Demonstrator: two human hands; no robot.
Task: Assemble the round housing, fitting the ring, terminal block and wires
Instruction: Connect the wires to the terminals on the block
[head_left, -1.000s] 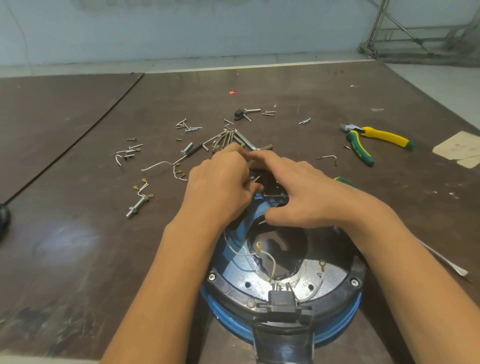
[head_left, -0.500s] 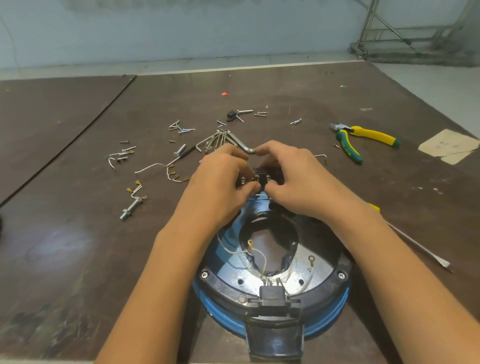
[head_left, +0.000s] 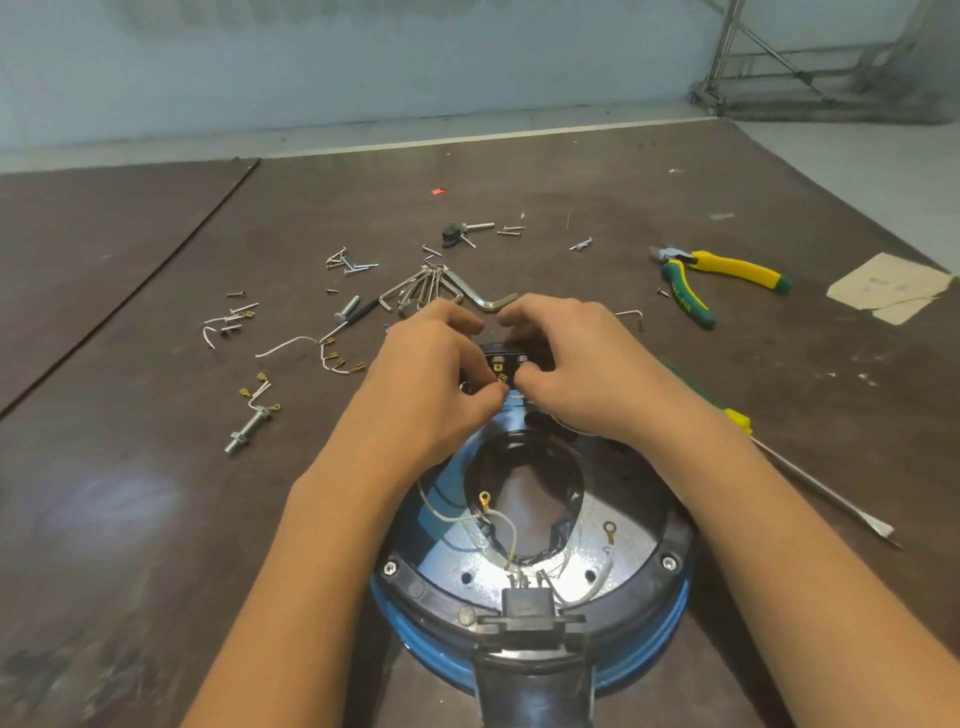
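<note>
Head view: both hands work at the far rim of the round housing (head_left: 657, 636), which lies on the table (head_left: 156, 519) directly before the person. The left hand (head_left: 431, 384) pinches a brass terminal (head_left: 503, 379) between thumb and forefinger, while the right hand (head_left: 576, 374) curls its fingers round the black terminal block (head_left: 511, 357). The step appears to be seating a wire end on the block; it calls for a firm hold on the block and a square, straight push without kinking the lead. White wires (head_left: 452, 518) lie loose inside the black ring (head_left: 675, 530). Hex keys (head_left: 447, 288) and loose screws (head_left: 348, 262) crowd the space just beyond the fingers; a screwdriver (head_left: 831, 493) lies just beside the right forearm. The pliers (head_left: 737, 270) and a bolt (head_left: 248, 430) lie well apart, and the near left offers the widest elbow room.
</note>
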